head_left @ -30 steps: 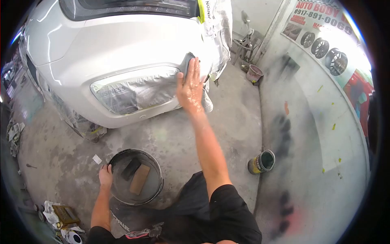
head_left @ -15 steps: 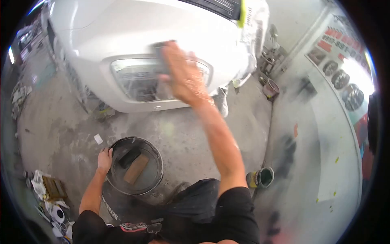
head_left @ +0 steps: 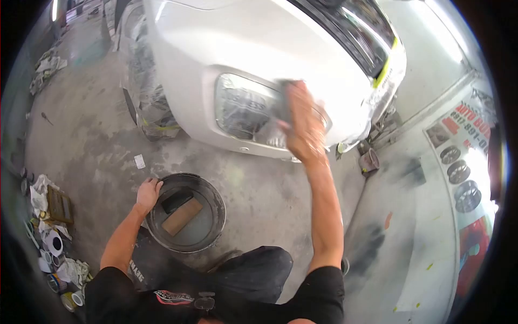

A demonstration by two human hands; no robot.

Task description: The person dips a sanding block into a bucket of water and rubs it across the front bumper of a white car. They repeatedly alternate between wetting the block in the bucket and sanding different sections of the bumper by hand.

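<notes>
My left hand [head_left: 148, 194] grips the rim of a round black tub [head_left: 220, 218], fingers curled over its upper left edge. Inside the tub lie a brown block [head_left: 182, 216] and a black block [head_left: 177, 200] in murky water. My right hand [head_left: 303, 121], wet and blurred by motion, holds a dark pad [head_left: 281, 100] against the rear panel of a white car [head_left: 253, 46]. It is at the right part of a recessed area covered with clear plastic film [head_left: 242, 108].
Masking plastic [head_left: 145, 70] wraps the car's left side. A bucket [head_left: 369, 161] stands by the right wall. Rags, a wooden crate [head_left: 59, 206] and tape rolls [head_left: 54, 243] lie at the left. A white slip [head_left: 140, 161] is on the floor.
The view has swung, so the car and tub sit further right. My right hand still holds the pad on the car's rear, blurred. My left hand stays on the tub rim.
</notes>
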